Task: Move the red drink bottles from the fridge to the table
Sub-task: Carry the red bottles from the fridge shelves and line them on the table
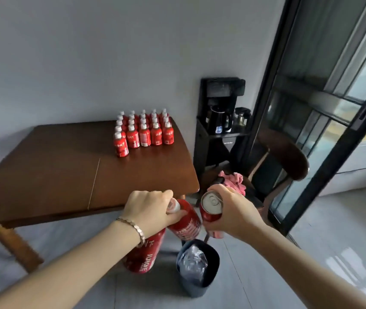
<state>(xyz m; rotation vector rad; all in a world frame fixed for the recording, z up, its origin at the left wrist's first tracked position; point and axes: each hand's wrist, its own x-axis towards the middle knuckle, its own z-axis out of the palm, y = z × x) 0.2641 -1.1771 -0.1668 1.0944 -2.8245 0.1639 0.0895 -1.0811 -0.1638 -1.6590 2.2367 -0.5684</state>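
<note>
The left hand (148, 208) grips two red drink bottles by their necks, low in the middle of the frame. The first bottle (186, 221) leans to the right out of the fingers. The second bottle (143, 255) hangs under the wrist and shows the word JUICE on its label. The right hand (233, 212), just to the right, is curled around a third red drink (211, 208), whose round silver end faces the camera. Something pink shows under this hand, and I cannot tell what it is. All three drinks are in the air in front of the near right corner of the table, not standing on it.

The brown wooden table (43, 175) fills the left and middle of the frame. A glass door (311, 108) with a dark frame takes the right side. Between them is a dark wooden chair (289, 157), and behind it a black stand (213, 141) is against the grey wall. On the floor, below the hands, stands a dark bin (199, 268) with a plastic bag inside. On the far right part of the table, many more red bottles with white caps (144, 132) stand upright in close rows, five across. A black kettle (219, 120) sits on the shelf of the stand. A pink cloth (233, 181) lies on the chair seat. A thin bracelet (133, 226) is on the left wrist.
</note>
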